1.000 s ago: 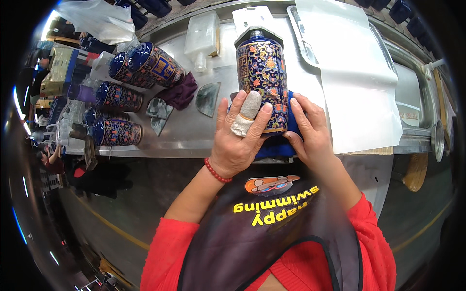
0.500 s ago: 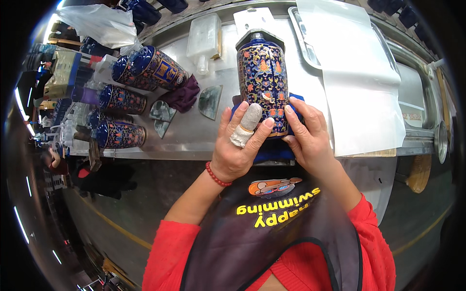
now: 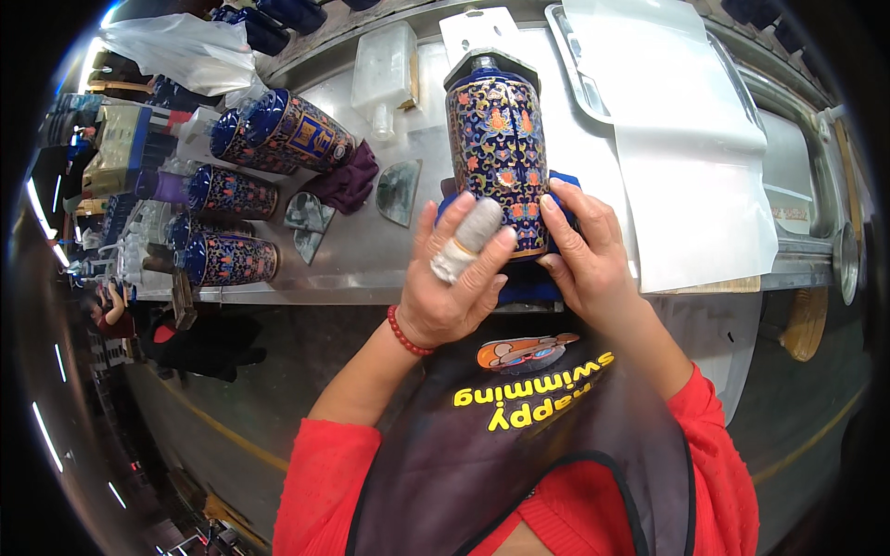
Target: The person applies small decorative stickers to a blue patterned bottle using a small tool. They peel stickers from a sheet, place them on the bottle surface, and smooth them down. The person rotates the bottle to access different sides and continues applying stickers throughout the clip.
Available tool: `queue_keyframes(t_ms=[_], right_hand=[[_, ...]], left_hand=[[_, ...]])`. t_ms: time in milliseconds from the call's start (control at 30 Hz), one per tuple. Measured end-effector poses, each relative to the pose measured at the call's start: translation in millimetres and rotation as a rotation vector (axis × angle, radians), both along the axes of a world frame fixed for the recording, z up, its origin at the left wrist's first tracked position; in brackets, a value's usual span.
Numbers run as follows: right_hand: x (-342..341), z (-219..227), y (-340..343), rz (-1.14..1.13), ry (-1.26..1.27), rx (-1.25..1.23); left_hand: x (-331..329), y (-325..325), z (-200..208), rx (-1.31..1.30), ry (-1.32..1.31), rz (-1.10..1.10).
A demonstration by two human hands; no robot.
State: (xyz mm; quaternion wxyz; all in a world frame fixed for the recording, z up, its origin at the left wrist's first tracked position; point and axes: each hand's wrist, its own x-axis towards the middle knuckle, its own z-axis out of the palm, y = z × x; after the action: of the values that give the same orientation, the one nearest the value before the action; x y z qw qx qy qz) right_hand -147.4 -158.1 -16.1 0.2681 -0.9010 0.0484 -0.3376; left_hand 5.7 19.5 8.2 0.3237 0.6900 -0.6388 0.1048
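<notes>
A dark blue bottle (image 3: 499,153) with a colourful floral pattern and gold lines lies with its neck pointing away from me. Near that neck is a dark-edged angular piece (image 3: 491,61). My left hand (image 3: 454,273) has its fingers at the lower left side of the bottle; one finger wears a grey and white wrap. On the opposite side, the fingers of my right hand (image 3: 589,250) press along the bottle's lower right edge. Blue cloth (image 3: 528,285) shows beneath the base. The bottle's underside is hidden.
Similar patterned bottles (image 3: 232,258) lie at the left by a purple cloth (image 3: 350,181). Green curved plates (image 3: 400,193) rest on the metal table (image 3: 357,264). A clear bottle-shaped block (image 3: 382,74) lies farther back. White sheeting (image 3: 681,176) covers the right side, beside a tray (image 3: 579,69).
My left hand has shifted slightly left and its wrapped finger is tilted more. The bottle's upward-facing pattern looks slightly turned. My right hand stays nearly in place.
</notes>
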Motion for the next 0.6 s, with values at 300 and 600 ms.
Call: queue_keyframes(t_ms=[300, 600], right_hand=[[0.2, -1.5, -0.2, 0.005, -0.002, -0.004], [-1.3, 2.0, -0.6, 0.018, 0.026, -0.004]], left_hand=[[8.5, -3.4, 0.5, 0.043, -0.199, -0.001], [31.8, -16.5, 19.9, 0.006, 0.091, -0.083]])
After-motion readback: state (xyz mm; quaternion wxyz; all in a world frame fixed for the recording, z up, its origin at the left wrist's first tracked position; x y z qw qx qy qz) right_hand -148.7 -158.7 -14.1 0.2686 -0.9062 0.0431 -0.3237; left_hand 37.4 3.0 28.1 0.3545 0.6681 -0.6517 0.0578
